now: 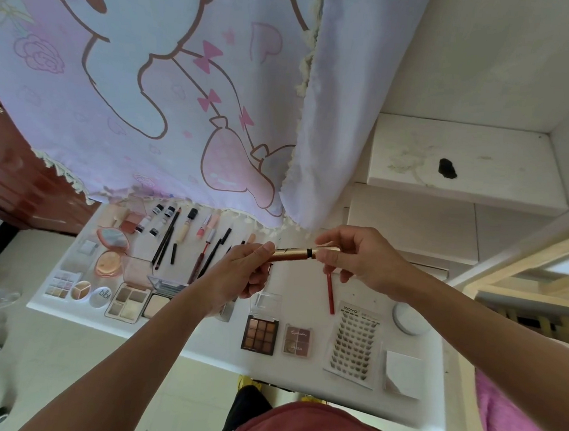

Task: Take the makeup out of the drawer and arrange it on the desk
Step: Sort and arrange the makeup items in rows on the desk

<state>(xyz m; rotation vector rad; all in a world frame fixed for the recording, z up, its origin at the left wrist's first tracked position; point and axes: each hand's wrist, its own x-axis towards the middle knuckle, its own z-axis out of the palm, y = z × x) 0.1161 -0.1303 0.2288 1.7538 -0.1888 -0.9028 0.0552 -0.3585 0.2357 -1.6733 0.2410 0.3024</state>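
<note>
Caution: gold tube (293,253) held above desk (203,342); L hand (243,273) grips body, R hand (358,259) pinches cap end. If cap slips off, tube may drop onto red pencil (330,293) & palettes (260,333), scattering laid-out rows.

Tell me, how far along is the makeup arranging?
Mostly done, it seems: pencils, palettes and a lash tray already lie in rows on the desk. In hand: a gold tube, left grip and right grip holding its ends. It has yet to be placed; the drawer is out of view.
</note>
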